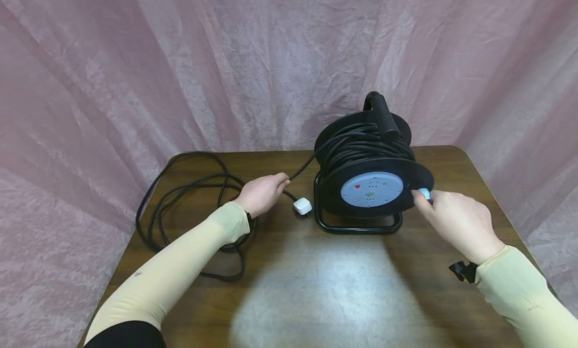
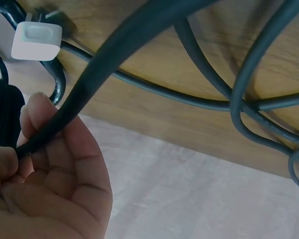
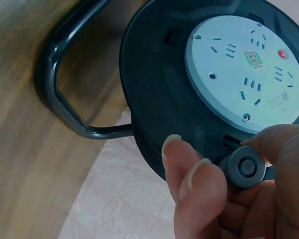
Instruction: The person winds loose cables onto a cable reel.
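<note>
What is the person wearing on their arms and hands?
Both arms wear snug pale cream sleeves down to the wrists. The left hand and right hand are bare, with no gloves. A black strap sits at the right wrist, and dark fabric shows above the left sleeve.

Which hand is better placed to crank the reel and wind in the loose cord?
Right. The right hand already pinches the small knob on the reel face. The left hand grips the cord beside the white plug, so it likely suits guiding the cord instead.
</note>
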